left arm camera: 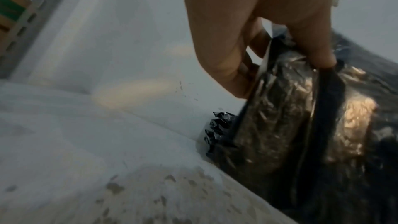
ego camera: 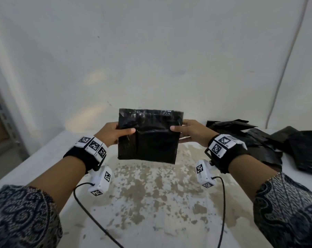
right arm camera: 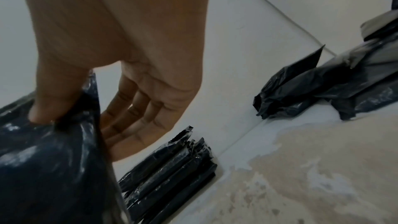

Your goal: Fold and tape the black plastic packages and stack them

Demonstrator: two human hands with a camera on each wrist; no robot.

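I hold one folded black plastic package (ego camera: 148,136) upright in the air above the table, its top edge glossy with tape. My left hand (ego camera: 114,132) pinches its left edge, thumb on the near face and fingers behind. My right hand (ego camera: 187,130) pinches its right edge the same way. In the left wrist view the thumb presses the shiny package (left arm camera: 290,117). In the right wrist view the thumb sits on the package (right arm camera: 49,159) with the fingers (right arm camera: 133,118) behind it. A neat stack of folded packages (right arm camera: 170,176) stands against the wall beneath.
A loose heap of black packages (ego camera: 255,140) lies at the back right of the table, also the heap (right arm camera: 323,88) in the right wrist view. The white table (ego camera: 151,203) has worn patches. A wall rises close behind. Metal shelving (ego camera: 1,111) stands at the left.
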